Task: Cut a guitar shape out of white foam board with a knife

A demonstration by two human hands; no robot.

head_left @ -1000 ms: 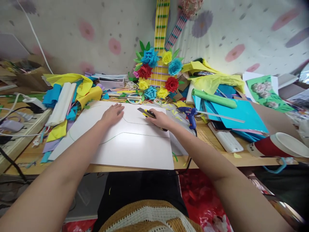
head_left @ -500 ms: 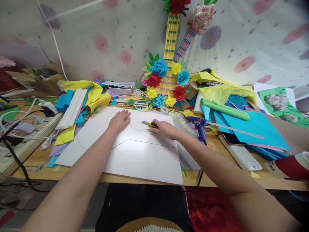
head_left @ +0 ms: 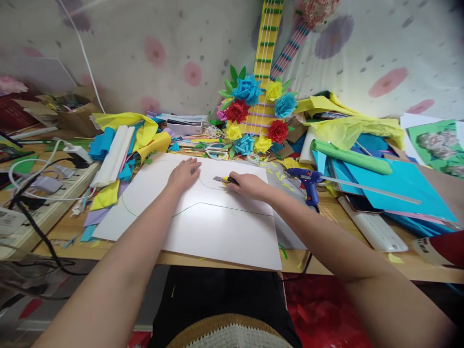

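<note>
A large white board (head_left: 232, 237) lies on the table, with a thin curved outline drawn across it. My left hand (head_left: 184, 174) rests flat on its upper part, fingers stretched out beside the drawn line. In my right hand (head_left: 250, 186) is a black and yellow utility knife (head_left: 230, 180), gripped with its blade pointing left, close over the upper line. Whether the blade touches the board I cannot tell. A grey mat (head_left: 290, 232) shows from under the board's right side.
A blue glue gun (head_left: 307, 181) sits right of my right hand. Behind the board stands a yellow paper guitar (head_left: 266, 63) with paper flowers. Rolled crepe paper (head_left: 114, 154) and a power strip (head_left: 61, 208) lie left; blue sheets (head_left: 406, 188) and a red-white cup (head_left: 440, 249) lie right.
The camera view has shifted, so the scene sits further right in the picture. My right hand keeps the knife and has turned slightly over the line; my left hand stays flat on the board.
</note>
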